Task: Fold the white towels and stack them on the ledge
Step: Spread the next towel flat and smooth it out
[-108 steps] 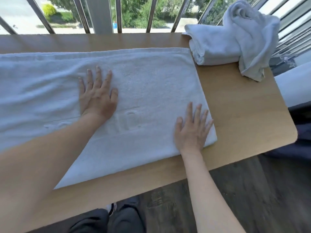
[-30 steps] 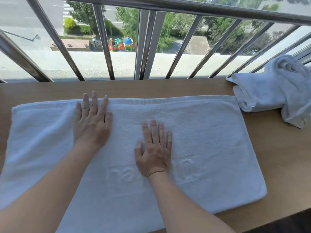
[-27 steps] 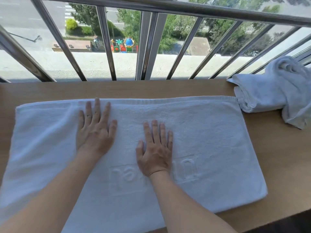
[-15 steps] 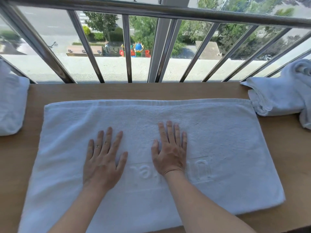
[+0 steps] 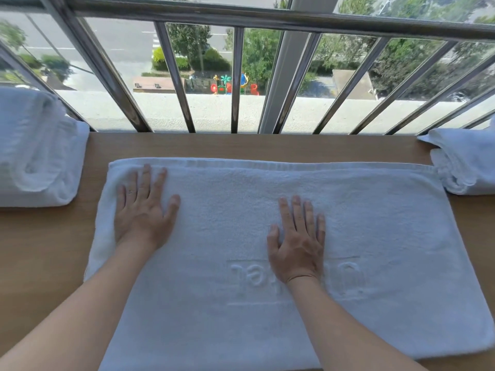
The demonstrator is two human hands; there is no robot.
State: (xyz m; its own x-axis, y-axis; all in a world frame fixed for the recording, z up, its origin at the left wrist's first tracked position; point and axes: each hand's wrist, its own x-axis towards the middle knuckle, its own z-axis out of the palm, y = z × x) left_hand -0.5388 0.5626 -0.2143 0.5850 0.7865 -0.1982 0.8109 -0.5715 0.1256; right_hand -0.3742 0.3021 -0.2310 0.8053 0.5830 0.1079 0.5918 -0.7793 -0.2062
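Neither hand is actually gripping anything. The left hand [image 5: 142, 210] and right hand [image 5: 297, 245] both lie flat with fingers straight, palms pressing on the towel [image 5: 227, 199]. The left one is near its far left corner and the right one is about in the middle, just above the raised lettering.

The towel is spread along the wooden ledge [image 5: 241, 144], already doubled over by the look of the far edge. There's a folded towel [image 5: 34, 162] off to the left and a loose towel [image 5: 466, 164] touching its far right corner.

What I'd worry about:
- Pressing flat can drag the top layer over the bottom one, so the edges stop lining up and the next fold comes out crooked.
- The near edge runs close to the ledge's near side, so a hard swipe toward the body could pull it over.
- A fold from the right might snag the loose towel and drag it along.
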